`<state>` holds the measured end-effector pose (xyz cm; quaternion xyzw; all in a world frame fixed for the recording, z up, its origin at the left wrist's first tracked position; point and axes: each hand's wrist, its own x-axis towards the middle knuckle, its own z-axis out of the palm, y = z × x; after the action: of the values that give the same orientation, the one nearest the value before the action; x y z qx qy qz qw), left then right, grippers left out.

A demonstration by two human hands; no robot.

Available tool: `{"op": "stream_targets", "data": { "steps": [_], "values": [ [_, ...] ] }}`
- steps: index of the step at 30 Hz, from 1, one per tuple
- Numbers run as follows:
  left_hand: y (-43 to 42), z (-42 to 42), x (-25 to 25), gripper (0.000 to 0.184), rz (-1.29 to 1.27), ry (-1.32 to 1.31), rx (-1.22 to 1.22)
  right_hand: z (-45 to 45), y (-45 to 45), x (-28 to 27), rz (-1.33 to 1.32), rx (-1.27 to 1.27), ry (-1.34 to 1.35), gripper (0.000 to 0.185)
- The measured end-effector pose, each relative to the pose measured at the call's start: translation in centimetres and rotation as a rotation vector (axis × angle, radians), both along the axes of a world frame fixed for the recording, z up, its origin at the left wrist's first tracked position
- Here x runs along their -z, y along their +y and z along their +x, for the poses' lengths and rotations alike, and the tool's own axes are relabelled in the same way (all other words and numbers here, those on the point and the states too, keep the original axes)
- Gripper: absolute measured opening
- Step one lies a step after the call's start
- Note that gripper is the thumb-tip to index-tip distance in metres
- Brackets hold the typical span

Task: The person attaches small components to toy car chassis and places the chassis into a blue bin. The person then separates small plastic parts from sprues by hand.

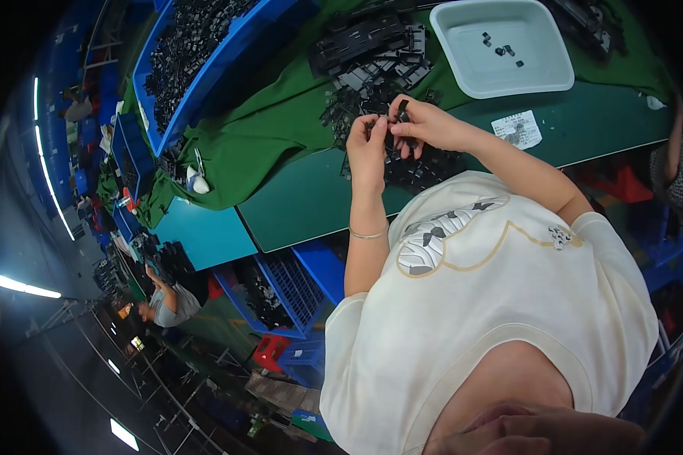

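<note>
Over a pile of small black plastic parts, my two hands meet at the fingertips. My left hand is closed in a pinch around a small dark piece, mostly hidden by the fingers. A small black plastic part shows between the fingers of my right hand, whose thumb and fingers are closed on it. The two sets of fingertips nearly touch, and I cannot tell whether the pieces are joined. Larger black plastic housings lie stacked just beyond the pile.
A white tub holds several small black pieces. A printed paper label lies on the green table. At the left, a blue bin is full of small black parts beside green cloth. Another person works further left.
</note>
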<state>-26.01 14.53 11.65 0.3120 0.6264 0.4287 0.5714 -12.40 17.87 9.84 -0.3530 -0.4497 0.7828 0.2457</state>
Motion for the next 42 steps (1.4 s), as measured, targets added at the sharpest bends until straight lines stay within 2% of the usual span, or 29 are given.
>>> {"op": "stream_targets", "data": {
  "steps": [1,4,5,7,11,14,15,18,19,22,23,26,27,30,31,34,37,38,40,42],
  "values": [
    [0.0,0.1,-0.3,0.018,-0.024,-0.015,-0.001,0.1,0.0,-0.2,0.008,0.005,0.013,0.023],
    [-0.5,0.2,-0.9,0.015,-0.048,0.004,0.096,0.7,0.1,-1.7,0.315,-0.096,-0.368,0.023],
    [-0.5,0.3,-1.0,0.015,-0.055,-0.021,0.106,0.6,-0.1,-0.7,0.551,-0.039,-0.416,0.021],
    [-0.4,0.5,-1.3,0.014,-0.071,-0.071,0.123,0.8,-0.5,-1.3,0.436,-0.032,-0.352,0.02],
    [-0.6,1.2,-1.0,0.014,-0.059,-0.112,-0.013,1.4,-1.2,-2.2,0.237,-0.068,-0.123,0.017],
    [-0.9,0.6,-0.6,0.015,-0.06,-0.193,-0.025,1.7,-1.5,-2.4,0.07,0.029,-0.067,0.013],
    [-1.0,0.5,-0.6,0.015,-0.076,-0.216,-0.009,1.8,-1.5,-2.4,0.13,0.033,-0.093,0.011],
    [-1.0,0.3,-0.7,0.016,-0.095,-0.3,0.038,1.8,-1.4,-1.9,0.092,-0.002,-0.085,0.013],
    [-1.0,0.3,-0.7,0.016,-0.099,-0.328,0.053,1.8,-1.4,-1.8,0.14,-0.004,-0.143,0.013],
    [-1.5,1.7,-1.5,0.014,-0.041,0.004,0.092,1.9,-1.5,-2.1,0.325,-0.025,-0.341,0.014],
    [-1.7,1.8,-1.3,0.012,-0.02,0.037,0.073,1.8,-1.5,-2.4,0.414,-0.042,-0.421,0.015],
    [-1.8,1.7,-0.6,0.014,-0.007,-0.175,-0.159,1.5,-2.1,-1.5,0.78,-0.091,-0.599,0.018],
    [-1.8,1.6,-0.8,0.015,0.03,-0.156,-0.175,1.3,-2.4,-0.9,0.918,-0.106,-0.649,0.019],
    [-1.2,0.6,-1.7,0.014,0.111,-0.239,-0.237,0.6,-4.6,-0.7,0.872,-0.239,-0.586,0.022],
    [-1.0,0.7,-2.3,0.013,0.09,-0.177,-0.204,0.4,-5.2,-0.8,0.826,-0.142,-0.456,0.022],
    [-1.4,0.1,-1.5,0.013,0.021,-0.024,-0.145,1.0,-3.4,-1.6,0.676,-0.011,-0.451,0.022],
    [-2.2,0.3,-1.0,0.011,-0.057,-0.298,0.011,1.8,-2.3,-2.3,0.492,-0.09,-0.46,0.024],
    [-2.2,0.8,-1.0,0.011,-0.058,-0.222,0.041,2.0,-2.1,-2.0,0.444,-0.113,-0.465,0.024],
    [-2.1,1.7,-1.3,0.012,-0.054,-0.066,0.088,1.9,-2.3,-1.4,0.581,-0.077,-0.531,0.025],
    [-2.2,1.3,-0.9,0.012,-0.057,-0.155,0.056,1.8,-2.4,-0.7,0.666,-0.089,-0.585,0.025]
  ]
}}
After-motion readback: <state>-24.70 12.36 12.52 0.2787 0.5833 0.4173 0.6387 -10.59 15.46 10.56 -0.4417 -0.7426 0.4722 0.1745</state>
